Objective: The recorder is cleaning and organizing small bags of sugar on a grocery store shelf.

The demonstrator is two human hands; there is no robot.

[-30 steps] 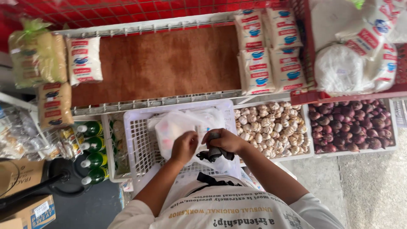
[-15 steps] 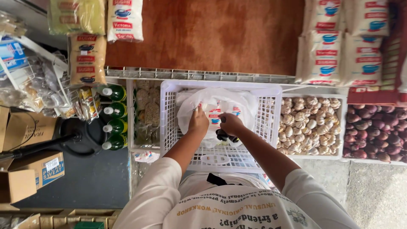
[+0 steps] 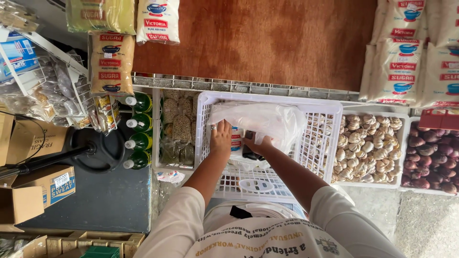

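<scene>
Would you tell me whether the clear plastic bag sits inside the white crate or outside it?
Inside: the plastic bag lies within the white crate walls, both hands on it.

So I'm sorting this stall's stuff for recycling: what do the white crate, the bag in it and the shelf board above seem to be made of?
The white crate looks like rigid moulded plastic, matt, with a lattice of slots. The bag under the left hand and right hand seems thin, translucent plastic film: crinkled and glossy. The shelf board looks like brown hardboard or plywood, smooth and matt; which one I cannot tell.
</scene>
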